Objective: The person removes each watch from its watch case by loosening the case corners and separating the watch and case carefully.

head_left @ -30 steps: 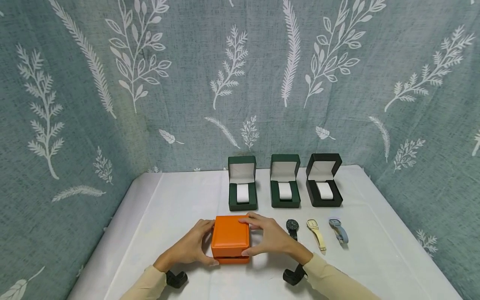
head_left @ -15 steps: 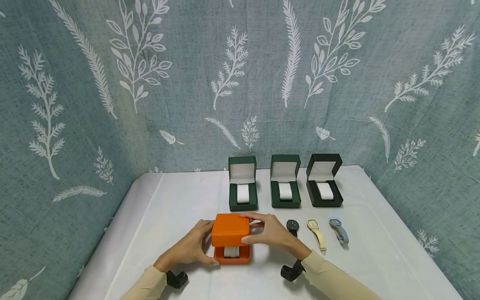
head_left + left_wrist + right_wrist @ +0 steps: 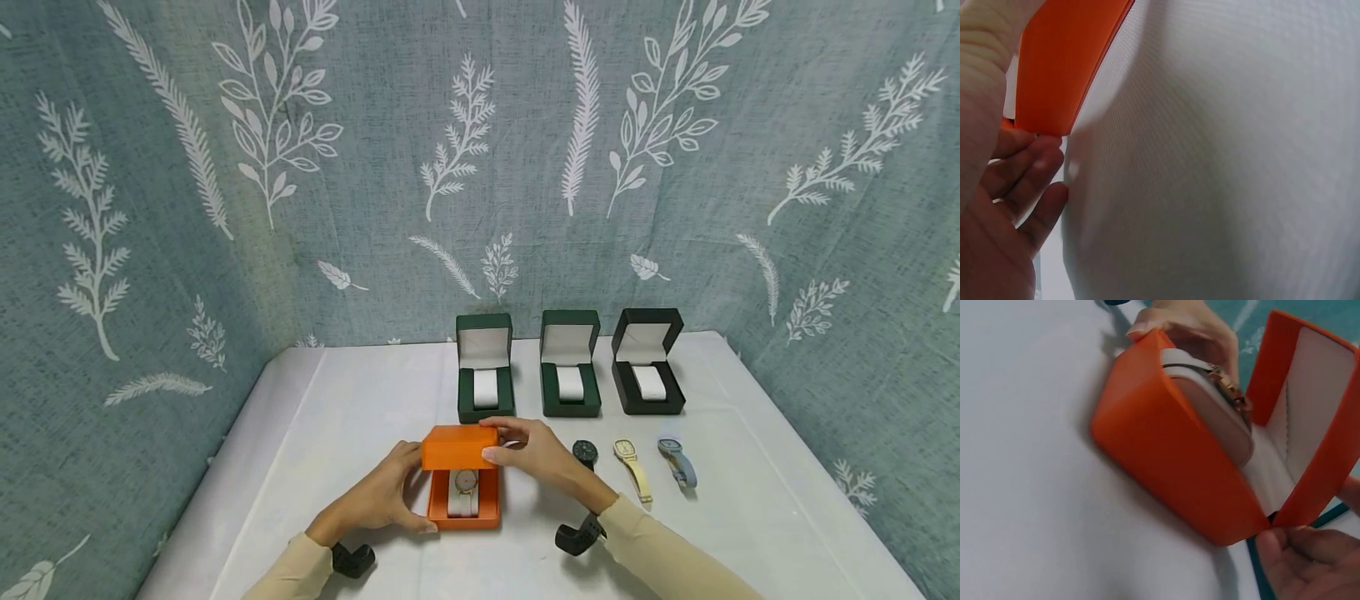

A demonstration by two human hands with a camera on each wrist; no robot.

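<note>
An orange watch box (image 3: 491, 504) sits on the white table with its lid (image 3: 457, 450) part way up. Inside, a watch with a round face (image 3: 466, 482) is wrapped around a white cushion. My left hand (image 3: 382, 496) grips the base from the left, thumb at the front corner and fingers at the back corner. In the left wrist view its fingers (image 3: 1019, 172) touch the box's orange side (image 3: 1066, 62). My right hand (image 3: 551, 458) pinches the lid at its right side. The right wrist view shows the lid's pale lining (image 3: 1316, 381) and the watch's metal edge (image 3: 1229, 384).
Behind stand two open green watch boxes (image 3: 486, 414) (image 3: 572, 408) and a black one (image 3: 652, 406), each with a white cushion. A black watch (image 3: 585, 452), a gold watch (image 3: 632, 468) and a blue watch (image 3: 678, 461) lie at the right, the black one partly behind my right forearm.
The orange lid, nearly down a second ago, has tilted up and back under my right hand, uncovering the cushion and then the watch. My left hand has stayed on the base.
</note>
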